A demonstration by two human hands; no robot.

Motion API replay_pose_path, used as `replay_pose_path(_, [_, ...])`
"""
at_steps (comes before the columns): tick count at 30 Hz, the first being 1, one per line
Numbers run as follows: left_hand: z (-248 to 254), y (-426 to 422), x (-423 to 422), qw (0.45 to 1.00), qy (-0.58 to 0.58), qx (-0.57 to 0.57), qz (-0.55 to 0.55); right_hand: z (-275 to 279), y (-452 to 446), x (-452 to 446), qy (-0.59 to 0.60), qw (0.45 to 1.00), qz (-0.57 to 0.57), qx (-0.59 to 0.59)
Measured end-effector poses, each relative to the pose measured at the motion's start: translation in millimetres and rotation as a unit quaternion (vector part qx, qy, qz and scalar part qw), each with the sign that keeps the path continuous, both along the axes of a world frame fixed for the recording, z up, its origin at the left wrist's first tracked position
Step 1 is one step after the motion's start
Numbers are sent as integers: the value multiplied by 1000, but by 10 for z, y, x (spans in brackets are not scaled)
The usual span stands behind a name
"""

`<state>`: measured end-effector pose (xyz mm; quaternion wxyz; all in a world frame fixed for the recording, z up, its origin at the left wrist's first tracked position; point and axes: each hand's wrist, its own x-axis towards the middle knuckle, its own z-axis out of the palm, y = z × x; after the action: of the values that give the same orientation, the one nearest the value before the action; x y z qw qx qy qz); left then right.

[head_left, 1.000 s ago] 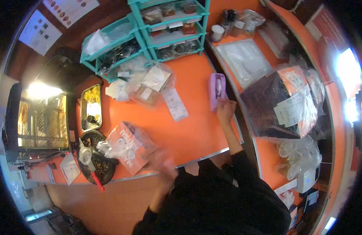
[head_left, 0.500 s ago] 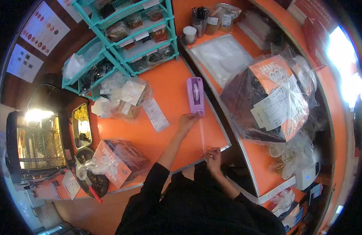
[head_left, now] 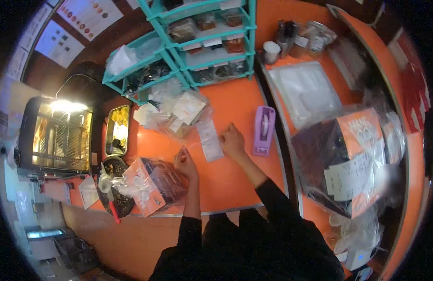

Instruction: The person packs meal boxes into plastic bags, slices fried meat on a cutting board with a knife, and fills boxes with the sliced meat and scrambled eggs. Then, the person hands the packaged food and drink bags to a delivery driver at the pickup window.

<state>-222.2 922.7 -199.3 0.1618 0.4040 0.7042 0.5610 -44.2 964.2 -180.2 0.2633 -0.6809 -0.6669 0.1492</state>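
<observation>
We hold both hands over the orange bench (head_left: 225,189), a little apart from each other, in black sleeves. Our left hand (head_left: 186,165) is half curled, its fingers drawn together and pointing away from us; whether anything thin is pinched there, we cannot tell. Our right hand (head_left: 233,140) is loosely bent, one finger raised, just beside the edge of a printed paper slip (head_left: 210,140); we cannot make out whether it touches the slip or grips anything.

The bagged box (head_left: 153,187), orange and dark under clear plastic with a knotted top, lies just left of our left hand and slightly nearer to us. To the right of our right hand, clear of its fingers, we have the purple tape dispenser (head_left: 263,131).

Ahead of both hands, past the slip, sits a clear bag of packets (head_left: 183,112), with teal racks (head_left: 251,47) behind it. Well left of our left hand we see a metal tray (head_left: 118,130) of yellow food, a dark pan (head_left: 123,200) with a red-handled tool (head_left: 114,212) across it, and, farther left, a lit glass cabinet (head_left: 61,136). Well right of our right hand, beyond a dark gap, a larger bagged box (head_left: 350,159) carries white slips.
</observation>
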Motion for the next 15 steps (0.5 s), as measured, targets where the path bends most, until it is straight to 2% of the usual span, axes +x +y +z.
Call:
replay_pose_path(1, [-329,110,-121,999,-23,44,-14,-297,259,-128,-64,996,1,59])
replay_pose_path(3, [-455,185,-152,995,-43,91,-17,-655,492,-258,-75,996,-18,45])
replay_pose_path(5, [-245,108,107,983,137,-112,53,-693,470,-312,-88,995,-40,24])
replay_pose_path(6, [-220,58,115,982,134,-115,60,-575,373,-258,-96,994,-47,-31])
replay_pose_path(7, [-201,28,121,990,91,-100,42,-429,275,-171,-106,989,-55,-83])
replay_pose_path(9, [-105,-29,171,995,45,-82,35,-287,-108,136,106,990,-27,-88])
replay_pose_path(11, [28,-175,310,994,-87,-49,52,396,-598,342,290,954,45,-59])
replay_pose_path(12, [180,-275,425,993,-87,-48,63,538,-788,437,340,933,65,-95])
replay_pose_path(13, [400,-389,570,966,-257,10,27,645,-968,533,388,908,84,-132])
replay_pose_path(14, [634,-493,642,906,-416,72,-11,757,-1141,618,407,900,100,-119])
replay_pose_path(15, [868,-627,644,906,-416,79,1,894,-1277,673,425,891,117,-107])
